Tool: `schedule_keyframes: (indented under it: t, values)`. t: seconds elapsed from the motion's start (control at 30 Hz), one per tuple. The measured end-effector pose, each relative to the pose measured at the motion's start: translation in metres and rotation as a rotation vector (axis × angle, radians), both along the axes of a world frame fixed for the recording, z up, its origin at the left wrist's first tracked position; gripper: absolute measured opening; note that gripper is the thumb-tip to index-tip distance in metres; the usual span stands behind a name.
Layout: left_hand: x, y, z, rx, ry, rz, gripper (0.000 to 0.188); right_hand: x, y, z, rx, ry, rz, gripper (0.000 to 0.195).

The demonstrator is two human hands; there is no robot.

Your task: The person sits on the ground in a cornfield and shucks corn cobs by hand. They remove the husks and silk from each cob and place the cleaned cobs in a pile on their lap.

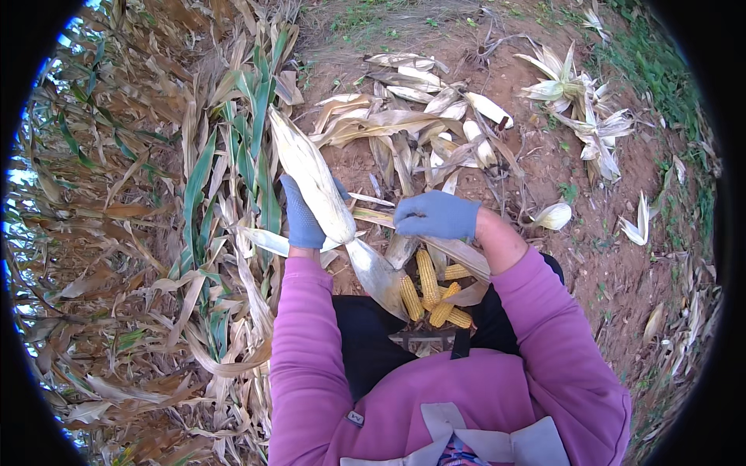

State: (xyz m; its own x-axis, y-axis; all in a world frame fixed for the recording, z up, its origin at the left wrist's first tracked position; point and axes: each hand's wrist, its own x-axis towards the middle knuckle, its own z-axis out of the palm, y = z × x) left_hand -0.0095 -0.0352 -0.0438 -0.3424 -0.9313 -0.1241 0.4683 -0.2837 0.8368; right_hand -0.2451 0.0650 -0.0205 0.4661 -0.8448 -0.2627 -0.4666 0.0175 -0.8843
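Observation:
My left hand [303,218], in a grey-blue glove, grips an ear of corn in its pale husk [312,175], tilted with its tip up and to the left. My right hand [437,214], gloved alike, is closed at the end of a dry, yellowish husk strip [373,216] to the right of the ear; the fingertips are partly hidden. Below the ear's lower end hangs a broad loose husk leaf [376,274]. Several husked yellow corn cobs [428,279] lie in a small heap between my knees, below my right hand.
Unhusked ears and dry husks [419,116] lie on reddish soil ahead. Peeled husks [588,110] are scattered to the right, with a small husk piece [552,216] nearer. Dry corn stalks with some green leaves [198,175] crowd the left side.

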Motion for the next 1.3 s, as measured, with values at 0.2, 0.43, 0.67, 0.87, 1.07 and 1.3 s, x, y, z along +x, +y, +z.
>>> schedule_keyframes:
  t: [0.2, 0.43, 0.67, 0.87, 1.07, 1.3]
  values:
    - [-0.035, 0.019, -0.013, 0.076, -0.067, -0.349, 0.070, -0.007, -0.011, -0.009, -0.217, -0.325, -0.562, 0.041]
    - [-0.052, 0.033, -0.028, 0.156, -0.167, -0.521, 0.066, -0.006, -0.007, 0.001, -0.387, -0.170, -0.635, 0.040]
    - [-0.057, 0.041, -0.019, 0.257, -0.114, -0.524, 0.072, -0.012, -0.010, -0.013, -0.410, -0.202, -0.684, 0.031]
    - [-0.047, 0.035, -0.031, 0.276, -0.037, -0.602, 0.063, -0.005, -0.013, -0.009, -0.487, -0.270, -0.781, 0.030]
    - [-0.048, 0.037, -0.029, 0.328, -0.034, -0.624, 0.053, -0.011, -0.016, -0.013, -0.393, -0.394, -0.780, 0.033]
    - [-0.059, 0.033, -0.015, -0.455, -0.626, -0.551, 0.046, -0.013, -0.023, -0.029, -0.314, -0.468, -0.907, 0.026]
